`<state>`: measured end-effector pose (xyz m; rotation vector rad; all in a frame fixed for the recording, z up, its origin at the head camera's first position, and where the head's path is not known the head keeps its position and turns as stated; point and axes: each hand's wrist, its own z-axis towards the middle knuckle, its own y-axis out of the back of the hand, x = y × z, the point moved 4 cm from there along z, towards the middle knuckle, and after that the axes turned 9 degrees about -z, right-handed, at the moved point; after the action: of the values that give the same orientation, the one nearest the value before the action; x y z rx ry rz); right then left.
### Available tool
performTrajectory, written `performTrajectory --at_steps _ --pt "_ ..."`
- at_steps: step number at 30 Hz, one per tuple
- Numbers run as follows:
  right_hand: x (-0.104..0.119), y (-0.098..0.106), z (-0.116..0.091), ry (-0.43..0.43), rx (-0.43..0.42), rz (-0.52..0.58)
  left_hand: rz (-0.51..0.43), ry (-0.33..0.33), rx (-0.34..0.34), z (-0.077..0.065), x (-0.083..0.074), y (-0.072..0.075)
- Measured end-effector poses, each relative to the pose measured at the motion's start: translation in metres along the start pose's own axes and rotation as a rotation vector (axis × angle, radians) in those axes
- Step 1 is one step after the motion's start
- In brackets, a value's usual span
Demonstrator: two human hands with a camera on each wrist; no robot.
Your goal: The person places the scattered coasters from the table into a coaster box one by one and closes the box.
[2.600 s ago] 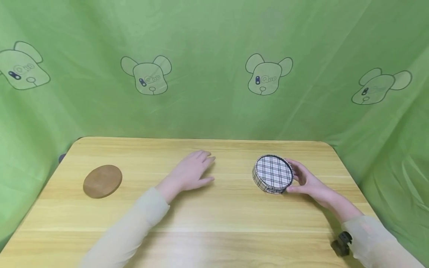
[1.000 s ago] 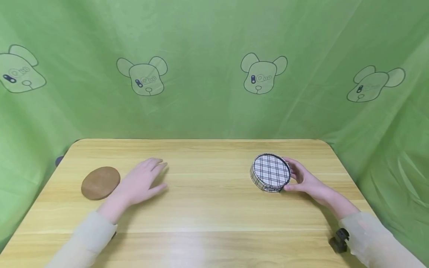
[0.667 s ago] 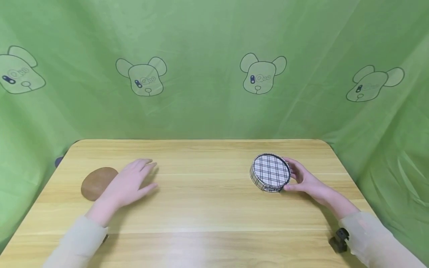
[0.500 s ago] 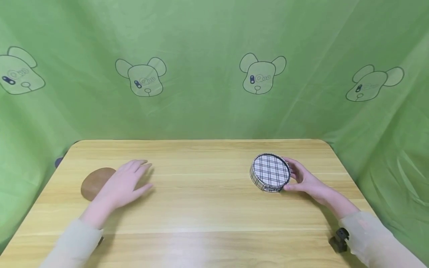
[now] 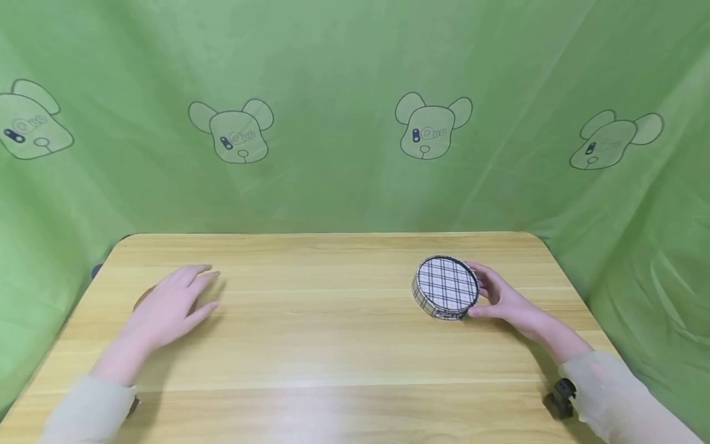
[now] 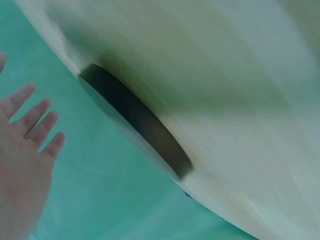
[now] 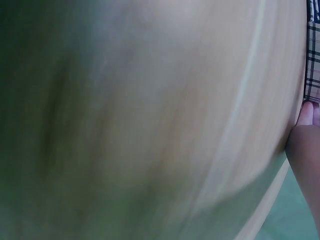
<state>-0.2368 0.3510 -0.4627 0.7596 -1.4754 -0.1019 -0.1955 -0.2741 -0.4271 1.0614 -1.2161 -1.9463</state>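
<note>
A round box with black-and-white plaid covering (image 5: pixel 446 285) stands on the right part of the table. My right hand (image 5: pixel 507 305) grips its right side, thumb at the near edge and fingers round the far side. In the right wrist view only a strip of the plaid box (image 7: pixel 313 62) shows at the edge. At the left, my left hand (image 5: pixel 165 308) is over a flat brown disc (image 5: pixel 141 300), covering most of it. The left wrist view shows the left hand's (image 6: pixel 25 165) fingers spread, apart from the disc's thick dark rim (image 6: pixel 142 127).
The light wooden table (image 5: pixel 310 345) has rounded far corners. Green cloth (image 5: pixel 333 185) with bear-head drawings hangs behind it and at both sides. A small black device (image 5: pixel 560 398) sits at the right sleeve. A dark purple bit (image 5: pixel 97 269) shows beyond the left table edge.
My left hand has moved left from the middle of the table until it covers most of the brown disc. The right hand and the plaid box have stayed in place.
</note>
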Motion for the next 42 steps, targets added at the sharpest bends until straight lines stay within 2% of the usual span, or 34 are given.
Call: performTrajectory --at_steps 6,14,21,32,42 --pt "0.0 0.0 0.0 0.005 -0.005 0.001 -0.028 0.031 -0.023 -0.013 0.015 0.004" --pt "0.001 -0.001 0.0 -0.001 0.003 0.009 -0.044 0.03 -0.065 -0.029 0.037 0.005" --pt "-0.003 -0.002 0.001 0.013 0.002 0.014 -0.034 0.03 -0.086 -0.04 0.048 0.004" --pt "-0.01 -0.002 0.004 0.027 0.005 0.018 -0.024 0.093 -0.036 -0.047 0.063 0.0" --pt "-0.003 -0.002 0.002 0.019 -0.006 0.016 -0.027 0.111 -0.009 -0.047 0.062 0.001"
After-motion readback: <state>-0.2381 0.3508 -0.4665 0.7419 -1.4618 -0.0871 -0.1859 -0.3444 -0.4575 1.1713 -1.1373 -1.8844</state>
